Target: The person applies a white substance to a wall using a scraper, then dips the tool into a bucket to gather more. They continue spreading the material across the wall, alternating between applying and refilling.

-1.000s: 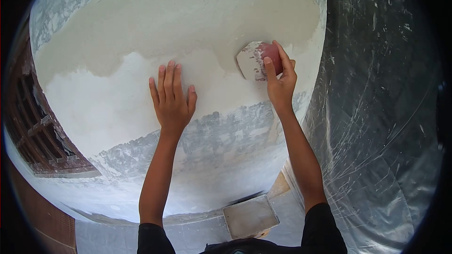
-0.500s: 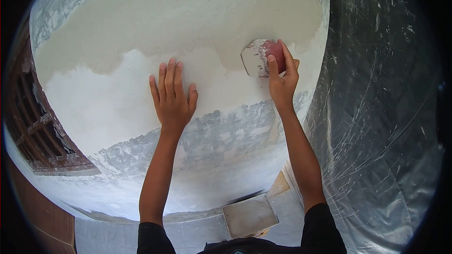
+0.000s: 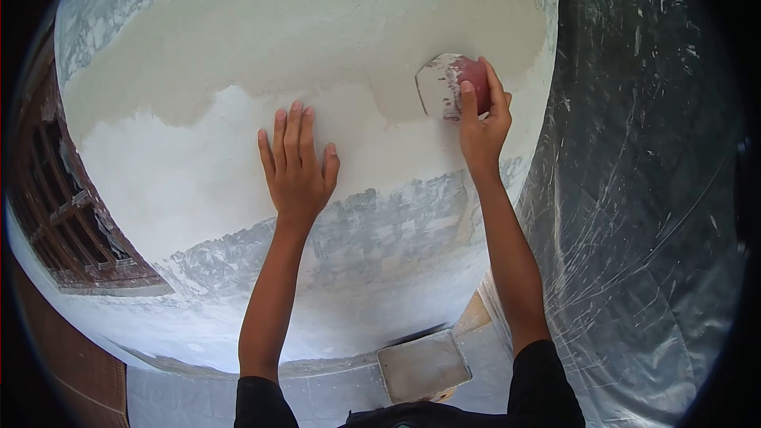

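Observation:
My left hand (image 3: 298, 170) lies flat on the white wall (image 3: 182, 166), fingers spread and pointing up, holding nothing. Farther right, my right hand (image 3: 485, 123) grips a red scraper (image 3: 473, 83) smeared with white paste, thumb on the near side and fingers round its right side. The scraper's wide blade side faces left and rests against the wall at the lower edge of a damp beige-grey coat (image 3: 317, 32). Below both hands runs a rough grey-blue band of wall (image 3: 372, 226).
A barred brown window (image 3: 67, 214) is at the left. Dark plastic sheeting (image 3: 642, 158) with white splashes hangs at the right. A rectangular tray (image 3: 424, 366) stands below, near the wall's foot, beside grey floor covering (image 3: 317, 400).
My right hand and the scraper have moved slightly up and to the right along the wall. My left hand stays flat on the wall, a little farther right in view.

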`<state>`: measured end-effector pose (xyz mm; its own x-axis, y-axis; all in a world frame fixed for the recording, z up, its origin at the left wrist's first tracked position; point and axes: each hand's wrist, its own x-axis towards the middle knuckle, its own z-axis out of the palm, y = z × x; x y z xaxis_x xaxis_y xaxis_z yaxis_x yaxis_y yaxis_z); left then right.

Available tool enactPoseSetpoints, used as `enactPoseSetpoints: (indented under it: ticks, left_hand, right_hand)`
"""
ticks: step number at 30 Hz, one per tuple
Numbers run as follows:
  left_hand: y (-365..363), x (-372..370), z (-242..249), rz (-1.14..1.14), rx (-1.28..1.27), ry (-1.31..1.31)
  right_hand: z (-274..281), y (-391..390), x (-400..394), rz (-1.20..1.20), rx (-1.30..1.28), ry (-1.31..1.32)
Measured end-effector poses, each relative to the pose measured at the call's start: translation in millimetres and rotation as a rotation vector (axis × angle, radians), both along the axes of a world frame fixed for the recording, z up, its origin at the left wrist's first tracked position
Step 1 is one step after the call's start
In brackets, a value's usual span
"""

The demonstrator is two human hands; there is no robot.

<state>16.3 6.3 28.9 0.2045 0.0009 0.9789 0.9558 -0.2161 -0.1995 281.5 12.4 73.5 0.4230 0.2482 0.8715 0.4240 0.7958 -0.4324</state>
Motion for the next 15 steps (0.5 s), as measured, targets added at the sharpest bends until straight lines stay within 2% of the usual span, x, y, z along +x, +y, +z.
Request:
enactPoseSetpoints:
  ticks: [1,2,4,5,10,13,15]
  left_hand:
    - [1,0,0,0.0,0.007,-0.002]
    - [1,0,0,0.003,0.009,-0.001]
    - [0,2,0,0.005,0.013,-0.011]
    - [1,1,0,0.007,0.014,-0.012]
    - [1,0,0,0.005,0.01,-0.006]
    - [1,0,-1,-0.002,0.004,-0.007]
    - [1,0,-1,0.001,0.006,-0.009]
  right_hand:
    - [6,6,12,0.01,0.064,0.116]
    - [15,7,18,0.128,0.101,0.26]
    - [20,4,26,0.228,0.148,0.342]
    - [21,2,22,0.231,0.148,0.34]
    - [6,-11,-32,-0.046,0.107,-0.306]
    - [15,-9,-33,-0.107,0.114,-0.235]
    - [28,3,-12,-0.041,0.083,0.033]
